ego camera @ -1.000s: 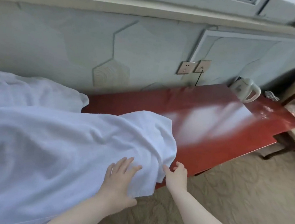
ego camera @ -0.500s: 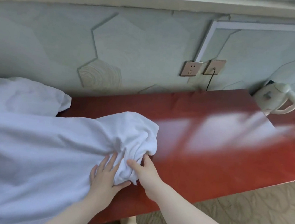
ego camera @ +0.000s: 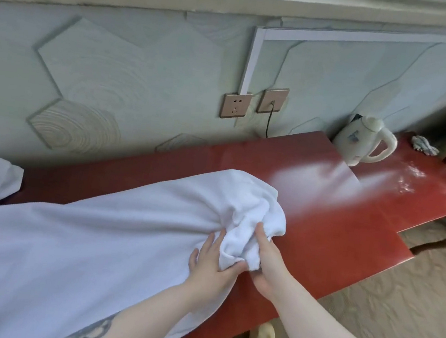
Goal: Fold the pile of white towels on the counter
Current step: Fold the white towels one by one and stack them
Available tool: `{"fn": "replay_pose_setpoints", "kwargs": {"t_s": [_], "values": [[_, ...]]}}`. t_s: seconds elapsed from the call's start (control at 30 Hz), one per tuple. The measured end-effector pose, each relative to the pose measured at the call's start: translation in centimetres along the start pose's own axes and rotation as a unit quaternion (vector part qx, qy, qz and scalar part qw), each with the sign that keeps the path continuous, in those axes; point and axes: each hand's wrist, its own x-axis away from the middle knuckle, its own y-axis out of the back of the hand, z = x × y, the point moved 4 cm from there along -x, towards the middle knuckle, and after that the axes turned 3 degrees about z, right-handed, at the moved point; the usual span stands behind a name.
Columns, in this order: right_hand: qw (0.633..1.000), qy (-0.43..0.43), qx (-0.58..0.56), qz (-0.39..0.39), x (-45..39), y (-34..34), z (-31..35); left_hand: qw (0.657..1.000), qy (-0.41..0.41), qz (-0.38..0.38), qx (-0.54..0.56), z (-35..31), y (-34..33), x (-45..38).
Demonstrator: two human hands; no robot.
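Both hands gripped the bunched right end of a large white terry towel (ego camera: 100,241) spread across the glossy red counter (ego camera: 328,238). The left hand (ego camera: 210,271) pinched a fold between thumb and fingers; the right hand (ego camera: 266,261) clutched the wad beside it.

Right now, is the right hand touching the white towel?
Touching. The head view shows the right hand with its fingers pressed into the bunched end of the white towel, gripping it beside the left hand.

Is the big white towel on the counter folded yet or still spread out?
Not folded: the towel lies spread along the counter, its right end bunched where the left hand and right hand grip it.
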Motion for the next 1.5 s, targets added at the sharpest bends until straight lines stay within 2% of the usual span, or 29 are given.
{"fn": "replay_pose_setpoints", "kwargs": {"t_s": [0.07, 0.17, 0.27, 0.33, 0.43, 0.6, 0.7, 0.8, 0.87, 0.93, 0.97, 1.03, 1.07, 1.1, 1.17, 1.2, 1.23, 1.27, 1.3, 1.37, 1.4, 1.5], "values": [[1.000, 0.004, -0.003, -0.009, 0.0, 2.6, 1.5, 0.995, 0.035, 0.022, 0.088, -1.0, -0.5, -1.2], [0.997, 0.035, 0.065, -0.028, -0.1, 6.4, 3.9, 0.992, 0.035, 0.047, 0.111, -2.8, -1.9, -2.4], [0.975, 0.105, 0.164, -0.105, -0.4, 11.3, 7.4, 0.999, 0.010, 0.046, 0.011, -4.5, -4.2, -3.4], [0.943, 0.133, 0.262, -0.159, -0.7, 15.4, 10.2, 0.995, 0.019, 0.040, -0.084, -4.5, -5.9, -3.8], [0.868, 0.128, 0.464, -0.123, -1.6, 19.5, 13.7, 0.983, 0.017, 0.026, -0.179, -4.0, -8.1, -4.4], [0.839, 0.150, 0.490, -0.182, -2.7, 23.9, 15.7, 0.958, 0.005, -0.007, -0.288, -4.1, -10.5, -5.6], [0.841, 0.122, 0.496, -0.180, -2.8, 26.0, 14.5, 0.944, 0.029, -0.033, -0.326, -4.3, -11.1, -5.7], [0.786, 0.124, 0.578, -0.182, -2.4, 26.3, 12.5, 0.941, 0.058, -0.122, -0.312, -6.9, -11.9, -6.0], [0.759, 0.151, 0.599, -0.205, -1.7, 25.8, 12.1, 0.940, 0.033, -0.158, -0.301, -10.2, -13.7, -6.5], [0.751, 0.207, 0.583, -0.229, -1.1, 25.5, 12.9, 0.938, -0.030, -0.120, -0.324, -13.3, -16.7, -7.3], [0.764, 0.220, 0.561, -0.230, -0.8, 25.4, 13.5, 0.942, -0.046, -0.092, -0.320, -14.4, -18.3, -7.6], [0.819, 0.201, 0.493, -0.214, -0.4, 24.3, 14.8, 0.957, -0.011, -0.054, -0.286, -15.3, -20.2, -8.5], [0.841, 0.186, 0.471, -0.189, -0.4, 23.0, 15.6, 0.963, 0.019, -0.058, -0.263, -15.5, -20.3, -9.0], [0.861, 0.184, 0.453, -0.139, -0.7, 21.4, 16.2, 0.969, 0.040, -0.087, -0.228, -15.7, -19.9, -9.3], [0.917, 0.168, 0.359, 0.037, -1.0, 17.1, 16.9, 0.975, 0.044, -0.204, -0.080, -15.9, -17.5, -9.6], [0.939, 0.135, 0.291, 0.123, -0.9, 15.2, 16.8, 0.963, 0.062, -0.261, 0.018, -15.3, -15.7, -9.7], [0.949, 0.112, 0.248, 0.157, -1.0, 14.4, 16.8, 0.943, 0.092, -0.297, 0.118, -14.6, -13.8, -9.7], [0.955, 0.114, 0.237, 0.139, -1.3, 14.8, 16.7, 0.916, 0.121, -0.324, 0.201, -13.8, -11.8, -9.8], [0.956, 0.131, 0.251, 0.078, -1.6, 16.1, 16.7, 0.896, 0.139, -0.341, 0.249, -12.9, -9.9, -9.8], [0.923, 0.142, 0.347, -0.081, -1.8, 20.6, 15.9, 0.878, 0.159, -0.345, 0.292, -11.9, -7.2, -9.8], [0.902, 0.121, 0.392, -0.131, -1.7, 22.8, 15.3, 0.872, 0.172, -0.336, 0.312, -11.8, -6.6, -9.9], [0.872, 0.049, 0.461, -0.154, -1.3, 26.6, 13.1, 0.857, 0.186, -0.306, 0.370, -12.2, -6.6, -10.4]]}}
